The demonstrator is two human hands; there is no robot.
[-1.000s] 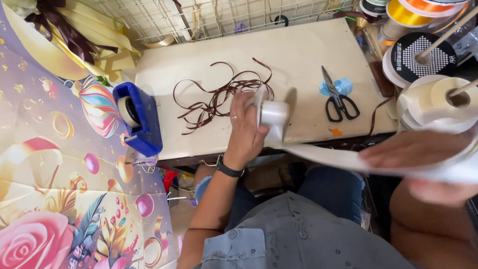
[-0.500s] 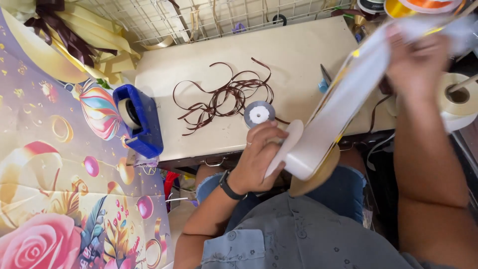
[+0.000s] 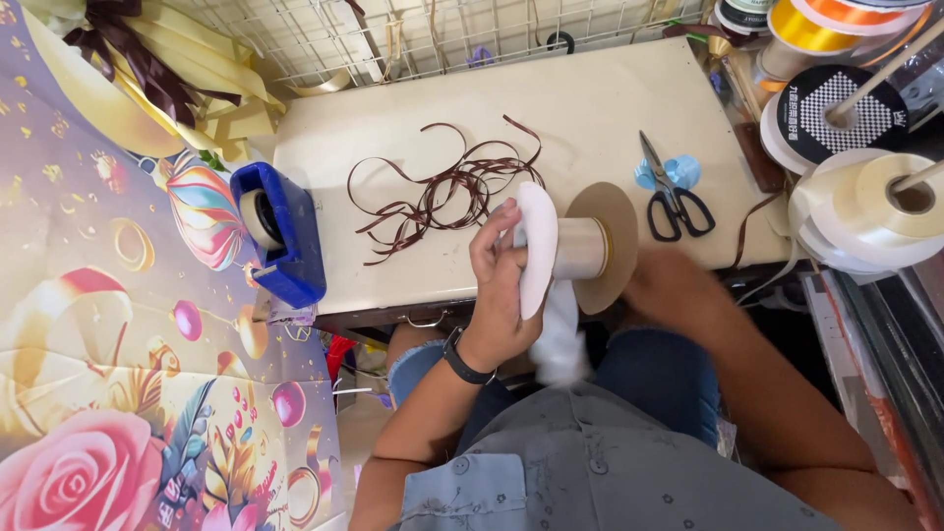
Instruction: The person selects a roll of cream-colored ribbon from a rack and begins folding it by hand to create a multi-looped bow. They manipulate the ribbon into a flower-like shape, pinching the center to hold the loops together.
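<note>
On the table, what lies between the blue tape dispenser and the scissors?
In the head view, a tangle of brown ribbon lies between the tape dispenser and the scissors; nearer the front edge, the left hand holds a ribbon spool there.

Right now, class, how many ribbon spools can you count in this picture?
At least 6. One is in the left hand: the cream spool. Five stack at the right edge: white, black checkered, yellow, orange, dark. More may be hidden off-frame.
</note>
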